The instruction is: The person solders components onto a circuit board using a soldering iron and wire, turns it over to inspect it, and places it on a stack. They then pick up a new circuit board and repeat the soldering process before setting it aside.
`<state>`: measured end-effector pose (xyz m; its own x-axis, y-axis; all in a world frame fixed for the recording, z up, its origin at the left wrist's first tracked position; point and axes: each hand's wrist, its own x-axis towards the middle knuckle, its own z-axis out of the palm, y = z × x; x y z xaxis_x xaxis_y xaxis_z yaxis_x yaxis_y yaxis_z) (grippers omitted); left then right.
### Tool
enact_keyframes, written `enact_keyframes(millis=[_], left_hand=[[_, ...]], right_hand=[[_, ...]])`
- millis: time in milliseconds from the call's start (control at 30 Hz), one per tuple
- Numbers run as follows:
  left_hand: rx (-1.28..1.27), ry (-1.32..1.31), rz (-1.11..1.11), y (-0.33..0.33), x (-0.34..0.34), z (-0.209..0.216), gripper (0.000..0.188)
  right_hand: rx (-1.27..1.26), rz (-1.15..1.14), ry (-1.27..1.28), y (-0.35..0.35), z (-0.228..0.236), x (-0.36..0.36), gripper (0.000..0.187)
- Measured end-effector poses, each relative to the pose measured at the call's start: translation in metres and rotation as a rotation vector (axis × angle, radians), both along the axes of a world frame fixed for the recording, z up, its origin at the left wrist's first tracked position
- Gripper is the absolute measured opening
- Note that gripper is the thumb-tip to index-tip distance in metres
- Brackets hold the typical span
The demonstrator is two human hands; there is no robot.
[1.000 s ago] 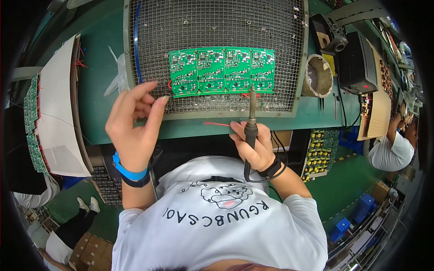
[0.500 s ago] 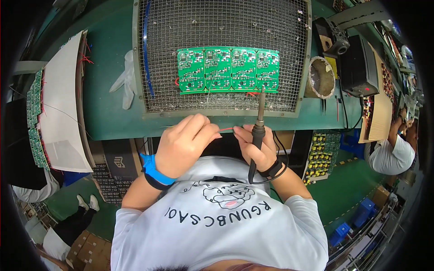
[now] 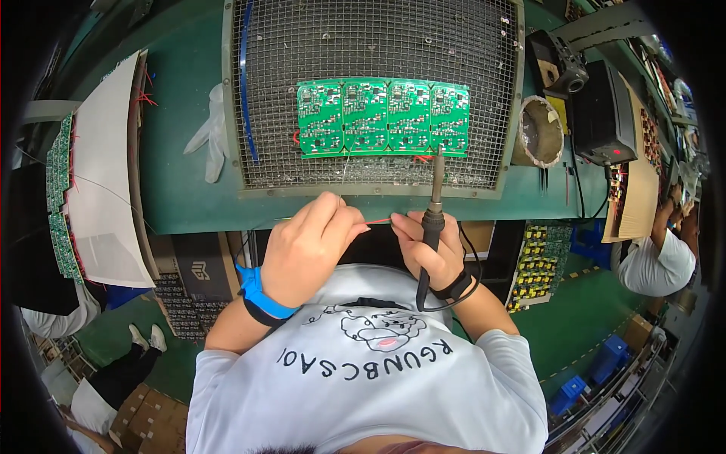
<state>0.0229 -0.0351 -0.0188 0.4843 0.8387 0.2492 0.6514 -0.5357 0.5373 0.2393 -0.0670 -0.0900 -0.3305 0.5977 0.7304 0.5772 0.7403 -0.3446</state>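
A thin red wire [image 3: 380, 221] stretches between my hands just off the table's front edge. My left hand [image 3: 311, 240] is closed, pinching one end; a thin silvery solder wire [image 3: 347, 170] also rises from its fingers toward the boards. With fingers closed, my right hand [image 3: 432, 253] holds a soldering iron [image 3: 435, 204] upright, and its thumb and forefinger pinch the wire's other end. The iron's tip reaches the lower edge of the rightmost board in the picture; contact cannot be told. Several joined green circuit boards [image 3: 384, 119] lie on a framed wire mesh [image 3: 280, 174].
A white glove [image 3: 214, 136] lies left of the mesh. To its right stand a round crusted pot [image 3: 538, 132] and a black box with a red light [image 3: 603, 113]. White board [image 3: 106, 189] stands farther left. Other people [image 3: 656, 259] are at both sides.
My left hand has shifted very slightly, and the solder wire below the boards shows more plainly. Both hands keep hold of the red wire, and the iron stays nearly still.
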Motion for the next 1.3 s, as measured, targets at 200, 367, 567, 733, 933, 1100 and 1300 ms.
enact_keyframes(millis=[200,367,567,733,933,1100,1300], left_hand=[[0.002,-0.028,0.010,-0.002,0.001,0.009,0.020],[-0.007,-0.096,-0.114,0.001,0.000,0.026,0.021],[0.100,-0.201,-0.138,0.013,-0.008,0.029,0.024],[0.081,-0.215,0.074,0.013,-0.034,0.032,0.039],[0.059,-0.576,0.367,0.019,-0.041,0.018,0.046],[0.038,-0.442,0.520,0.022,-0.042,0.030,0.044],[0.101,-0.177,0.490,0.035,-0.052,0.035,0.045]], right_hand=[[-0.052,-0.008,0.001,0.000,0.009,0.002,0.032],[-0.143,0.099,0.104,-0.002,0.033,0.012,0.029],[-0.682,-0.412,-0.033,-0.001,0.095,0.049,0.009],[-0.075,-0.514,0.319,0.111,0.133,0.123,0.008],[-0.025,-0.376,0.057,0.262,0.175,0.174,0.011],[-0.389,-0.351,0.132,0.275,0.173,0.157,0.021],[-0.454,-0.233,0.227,0.173,0.171,0.108,0.016]])
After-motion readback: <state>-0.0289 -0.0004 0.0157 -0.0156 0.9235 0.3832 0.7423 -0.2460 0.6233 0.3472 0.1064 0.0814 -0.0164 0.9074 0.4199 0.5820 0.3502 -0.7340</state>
